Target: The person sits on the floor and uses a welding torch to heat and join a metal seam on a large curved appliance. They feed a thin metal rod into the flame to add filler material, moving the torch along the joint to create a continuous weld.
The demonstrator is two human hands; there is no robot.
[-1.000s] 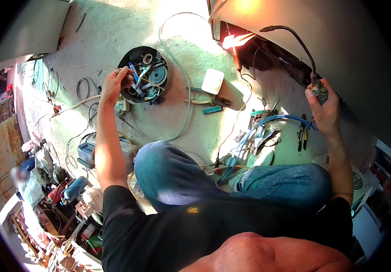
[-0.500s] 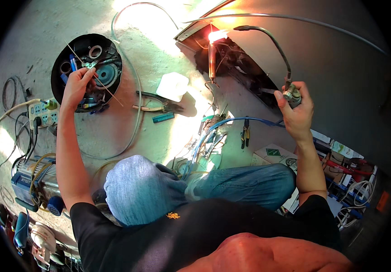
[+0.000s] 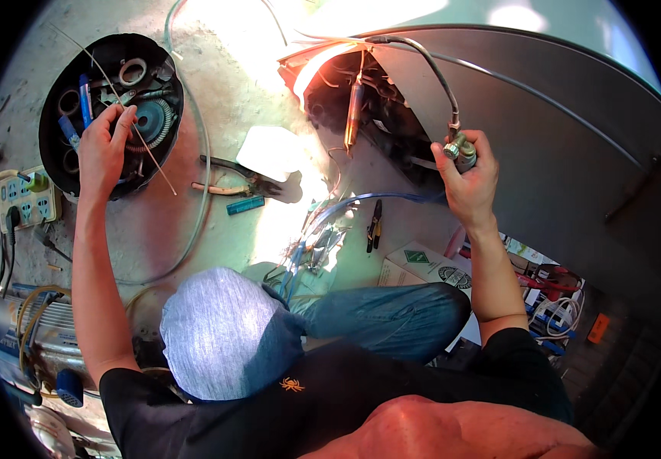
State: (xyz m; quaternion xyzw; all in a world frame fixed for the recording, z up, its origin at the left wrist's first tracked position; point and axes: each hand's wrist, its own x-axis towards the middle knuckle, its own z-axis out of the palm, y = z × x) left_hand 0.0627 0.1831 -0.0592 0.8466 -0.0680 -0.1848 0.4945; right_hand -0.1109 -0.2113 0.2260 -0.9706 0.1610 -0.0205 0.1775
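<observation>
Black round tool tray sits on the concrete floor up left, and the left hand is over it, fingers pinched together on a thin metal rod. Right hand has its fingers wrapped tight around a small brass valve fitting on a grey hose, right beside the open back of the grey appliance.
</observation>
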